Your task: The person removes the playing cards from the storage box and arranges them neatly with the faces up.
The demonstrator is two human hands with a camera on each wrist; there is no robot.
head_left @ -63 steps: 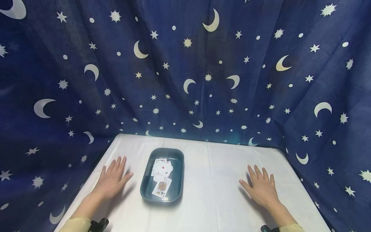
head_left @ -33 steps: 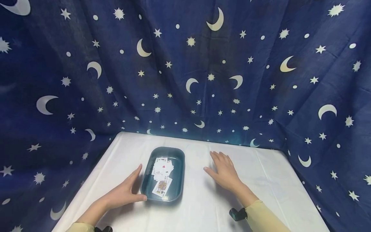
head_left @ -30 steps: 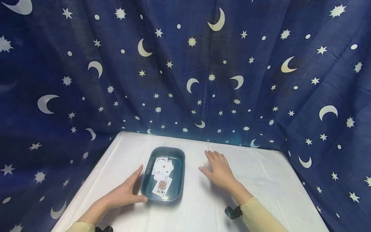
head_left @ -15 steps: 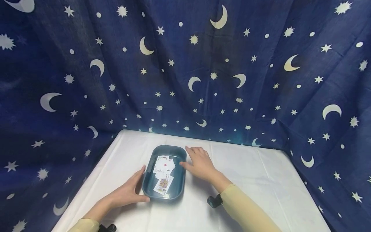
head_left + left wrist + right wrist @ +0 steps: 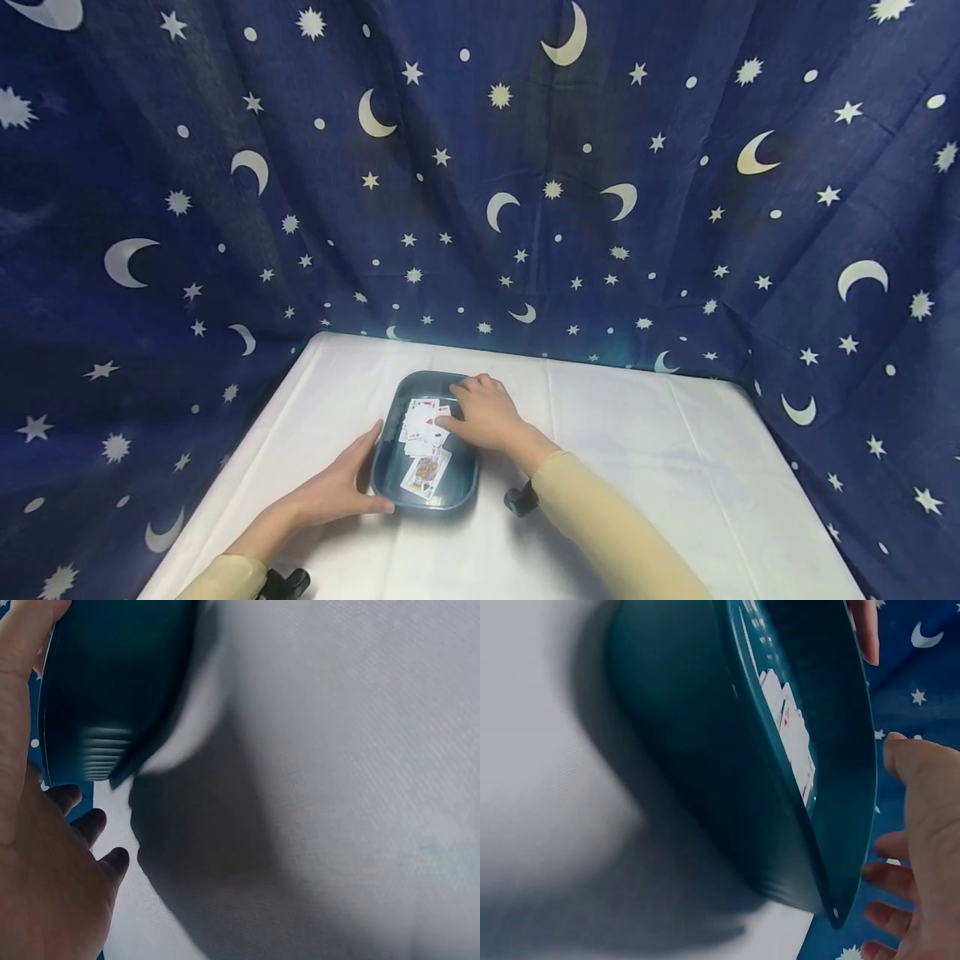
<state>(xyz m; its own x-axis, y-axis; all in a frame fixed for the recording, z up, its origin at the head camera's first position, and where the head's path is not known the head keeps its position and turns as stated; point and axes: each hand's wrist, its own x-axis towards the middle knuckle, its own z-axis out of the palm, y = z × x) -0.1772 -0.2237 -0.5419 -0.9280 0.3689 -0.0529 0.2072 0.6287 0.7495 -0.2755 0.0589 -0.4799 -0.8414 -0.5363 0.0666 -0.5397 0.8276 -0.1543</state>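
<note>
A dark teal tray (image 5: pixel 463 479) stands on the white-covered table, left of centre in the head view. In it lies a loose pile of playing cards (image 5: pixel 418 421), with a king card (image 5: pixel 426 473) lowest and closest to me. My left hand (image 5: pixel 330 496) spans the tray's near left corner, thumb at the rim and fingers along the left side. The left wrist view shows that hand (image 5: pixel 52 877) with fingers loosely spread by the tray's wall (image 5: pixel 112 682). My right hand (image 5: pixel 491 417) reaches over the right rim, thumb overlapping the cards, its fingers apart and relaxed.
White cloth (image 5: pixel 615 467) covers the table, which extends to the right of the tray. A dark blue curtain (image 5: pixel 480 200) with moons and stars hangs behind and at both sides. Small black devices (image 5: pixel 521 500) sit at both wrists.
My right hand has swept left from the table's right side to over the tray. My left hand came in earlier to the tray's near left corner and stays there. The cards lie as before.
</note>
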